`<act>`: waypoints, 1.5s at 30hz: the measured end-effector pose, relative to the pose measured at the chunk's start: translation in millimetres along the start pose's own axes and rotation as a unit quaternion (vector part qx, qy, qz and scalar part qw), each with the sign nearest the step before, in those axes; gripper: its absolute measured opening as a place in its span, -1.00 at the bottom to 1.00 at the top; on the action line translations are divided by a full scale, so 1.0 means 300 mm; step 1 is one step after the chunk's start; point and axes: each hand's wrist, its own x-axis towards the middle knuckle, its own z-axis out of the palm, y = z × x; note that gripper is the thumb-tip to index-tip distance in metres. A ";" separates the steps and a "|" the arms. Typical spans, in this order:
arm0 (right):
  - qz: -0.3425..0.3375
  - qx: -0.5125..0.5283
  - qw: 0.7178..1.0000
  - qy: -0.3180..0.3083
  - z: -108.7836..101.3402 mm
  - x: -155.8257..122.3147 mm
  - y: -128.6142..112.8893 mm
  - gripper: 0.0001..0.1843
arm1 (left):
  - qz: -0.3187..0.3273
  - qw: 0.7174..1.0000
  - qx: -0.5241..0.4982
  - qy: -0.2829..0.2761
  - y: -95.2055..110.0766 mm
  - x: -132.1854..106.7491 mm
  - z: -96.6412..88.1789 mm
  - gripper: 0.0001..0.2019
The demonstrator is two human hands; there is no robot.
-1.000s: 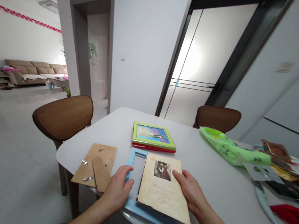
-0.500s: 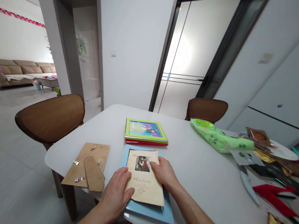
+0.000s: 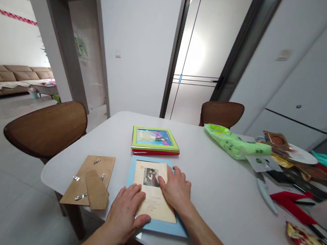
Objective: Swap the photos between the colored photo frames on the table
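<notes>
Lying palm-down, seemingly flat on card (image 3: 154, 204): left hand (image 3: 127, 211), right hand (image 3: 176, 188).

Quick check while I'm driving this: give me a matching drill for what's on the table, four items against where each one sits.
Things:
1. yellowed photo sheet
2. brown backing board
3. green-framed picture
4. green plastic bag

Places:
A. stacked on a red frame
B. on the blue frame, under the left hand and the right hand
C. left of the blue frame, at the table edge
D. far right, beside a pile of packets

Pairs: 1-B, 2-C, 3-A, 4-D
</notes>
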 end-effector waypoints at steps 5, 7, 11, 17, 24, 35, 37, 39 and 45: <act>-0.001 -0.010 1.000 -0.009 0.011 0.011 0.003 -0.39 | 0.000 0.999 0.007 -0.032 0.021 0.014 -0.040 -0.71; -0.015 -0.014 1.000 -0.018 0.007 0.017 0.005 -0.45 | 0.004 0.999 0.009 -0.034 0.028 0.019 -0.047 -0.73; -0.039 -0.024 0.997 -0.057 0.003 0.031 0.014 -0.54 | 0.002 0.999 -0.018 -0.038 0.039 -0.007 -0.056 -0.67; -0.093 0.039 0.995 0.023 -0.036 -0.012 -0.064 -0.51 | -0.007 0.997 -0.055 0.060 -0.114 -0.185 -0.154 -0.48; -0.316 0.201 0.925 -0.071 -0.069 -0.196 -0.424 -0.55 | -0.182 0.977 0.037 0.108 -0.476 -0.326 -0.200 -0.57; -0.286 0.317 0.901 -0.084 -0.145 -0.233 -0.353 -0.60 | -0.025 0.989 0.015 0.144 -0.333 -0.267 -0.241 -0.48; -0.285 0.319 0.901 -0.067 -0.207 -0.231 -0.260 -0.59 | 0.026 0.990 0.007 0.141 -0.254 -0.239 -0.248 -0.46; -0.289 0.302 0.907 -0.051 -0.248 -0.227 -0.161 -0.60 | 0.055 0.989 -0.011 0.134 -0.176 -0.196 -0.233 -0.51; -0.255 0.242 0.935 -0.050 -0.214 -0.213 0.089 -0.66 | 0.053 0.994 -0.081 0.042 -0.020 -0.047 -0.078 -0.56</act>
